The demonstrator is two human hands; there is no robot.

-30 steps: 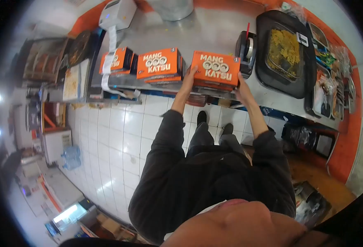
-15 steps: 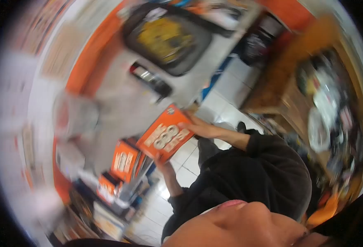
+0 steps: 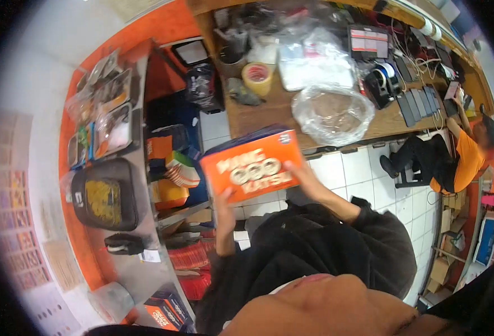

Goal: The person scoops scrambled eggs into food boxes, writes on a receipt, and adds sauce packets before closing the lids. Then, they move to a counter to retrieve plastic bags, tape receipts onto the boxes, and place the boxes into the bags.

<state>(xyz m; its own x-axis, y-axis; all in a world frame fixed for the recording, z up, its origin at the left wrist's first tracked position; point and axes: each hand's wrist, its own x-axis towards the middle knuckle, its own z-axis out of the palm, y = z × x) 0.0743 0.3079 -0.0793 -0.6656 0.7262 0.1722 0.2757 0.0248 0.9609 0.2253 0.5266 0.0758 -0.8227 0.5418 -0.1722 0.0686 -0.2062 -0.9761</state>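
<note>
An orange cardboard box [image 3: 252,165] with white lettering and a dark blue edge is held in front of my body, its printed face towards me. My left hand [image 3: 224,210] grips it at the lower left corner. On its right side, my right hand [image 3: 304,178] has hold of the edge, with the fingers partly hidden by the box. Beyond the box stands a wooden table [image 3: 252,120], and a clear plastic bag [image 3: 334,115] lies on its near edge.
To the left, a metal counter [image 3: 149,241] carries a black tray with yellow food [image 3: 104,196], steel trays [image 3: 115,131] and more orange boxes [image 3: 166,313]. Tape [image 3: 256,77] and phones [image 3: 418,103] lie on the wooden table. A person in an orange shirt [image 3: 462,162] sits at the right.
My view has turned right, from the counter towards the wooden table. The orange box has come along in both hands and is now more level. The seated person has come into view.
</note>
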